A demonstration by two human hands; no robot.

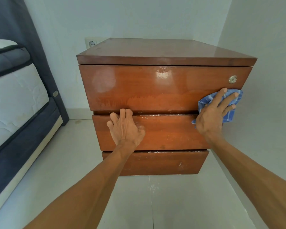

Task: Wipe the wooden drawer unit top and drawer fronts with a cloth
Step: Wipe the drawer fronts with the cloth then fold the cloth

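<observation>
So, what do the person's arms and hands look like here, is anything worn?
No sleeves show anywhere up to the frame's lower edge. The left hand and right hand wear no gloves, and no ring, watch or wristband is visible on either.
</observation>
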